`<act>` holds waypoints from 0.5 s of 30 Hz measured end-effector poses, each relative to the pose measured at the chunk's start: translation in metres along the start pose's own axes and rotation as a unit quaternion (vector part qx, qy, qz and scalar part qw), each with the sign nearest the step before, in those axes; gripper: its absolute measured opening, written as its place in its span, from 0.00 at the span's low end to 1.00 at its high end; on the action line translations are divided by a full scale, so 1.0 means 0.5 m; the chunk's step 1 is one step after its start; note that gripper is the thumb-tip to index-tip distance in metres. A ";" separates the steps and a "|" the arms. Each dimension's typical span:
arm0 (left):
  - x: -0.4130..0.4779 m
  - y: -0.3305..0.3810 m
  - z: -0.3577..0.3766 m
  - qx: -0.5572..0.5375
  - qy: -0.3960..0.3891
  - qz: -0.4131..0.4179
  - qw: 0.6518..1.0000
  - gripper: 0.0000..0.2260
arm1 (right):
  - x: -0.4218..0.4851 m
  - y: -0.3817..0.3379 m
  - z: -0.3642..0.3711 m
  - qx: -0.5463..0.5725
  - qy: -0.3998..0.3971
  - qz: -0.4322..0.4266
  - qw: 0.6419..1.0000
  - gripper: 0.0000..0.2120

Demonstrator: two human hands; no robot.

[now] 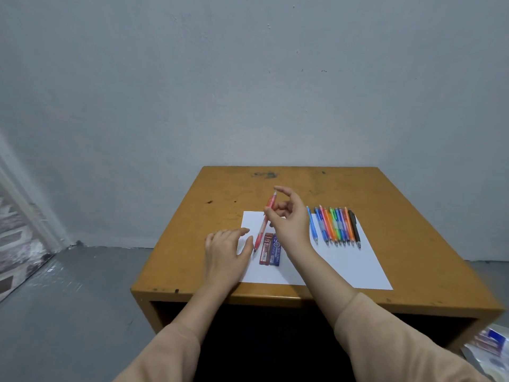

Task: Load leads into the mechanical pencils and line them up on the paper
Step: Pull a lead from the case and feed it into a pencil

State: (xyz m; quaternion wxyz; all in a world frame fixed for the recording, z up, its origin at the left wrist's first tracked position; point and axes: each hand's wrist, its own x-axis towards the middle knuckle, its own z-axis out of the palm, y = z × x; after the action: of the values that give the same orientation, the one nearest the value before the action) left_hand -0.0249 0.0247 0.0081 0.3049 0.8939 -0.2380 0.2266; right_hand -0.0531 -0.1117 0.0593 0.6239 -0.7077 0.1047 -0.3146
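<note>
Table (385, 216): wooden, under the paper.
Paper (344, 268): white, with the pencil row (334, 226) lined up at its far right.
Left hand (225, 252): fingers relaxed, empty, at the paper's left edge.
Right hand (289, 221): gripped the red pencil (261, 230), which was tilted with its tip low.
Lead cases (271, 248): two, beside that tip.

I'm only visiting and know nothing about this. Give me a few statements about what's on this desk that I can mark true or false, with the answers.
1. The right hand holds a red pencil. True.
2. The left hand grips a lead case. False: its fingers are straight and it grips no case.
3. Two lead cases, one red and one blue, lie side by side on the paper. True.
4. The black pencil lies at the left end of the row of pencils. False: it lies at the right end.
</note>
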 end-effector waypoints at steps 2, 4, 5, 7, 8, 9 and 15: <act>-0.006 0.006 0.009 -0.021 -0.004 0.011 1.000 0.20 | -0.008 0.007 -0.009 0.029 0.033 0.011 0.999 0.20; -0.011 0.011 0.019 -0.042 -0.011 0.024 0.999 0.14 | -0.014 0.015 -0.018 0.057 0.060 0.028 0.996 0.19; -0.013 0.013 0.023 -0.049 -0.014 0.031 0.998 0.13 | -0.017 0.019 -0.022 0.072 0.069 0.035 0.994 0.19; -0.015 0.013 0.029 -0.050 -0.010 0.048 0.998 0.13 | -0.024 0.026 -0.030 0.098 0.080 0.053 0.991 0.18; -0.015 0.013 0.029 -0.048 -0.010 0.052 0.997 0.14 | -0.027 0.028 -0.032 0.111 0.084 0.065 0.988 0.18; -0.015 0.013 0.029 -0.047 -0.013 0.052 0.997 0.14 | -0.031 0.029 -0.034 0.122 0.088 0.076 0.986 0.18; -0.017 0.005 0.044 0.002 0.010 0.124 0.992 0.12 | -0.043 0.032 -0.034 0.159 0.093 0.090 0.979 0.17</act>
State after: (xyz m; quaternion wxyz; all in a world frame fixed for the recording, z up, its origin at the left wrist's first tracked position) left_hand -0.0273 0.0112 -0.0112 0.2752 0.8556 -0.3440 0.2717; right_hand -0.0759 -0.1172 0.0379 0.7415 -0.5550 0.1743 -0.3344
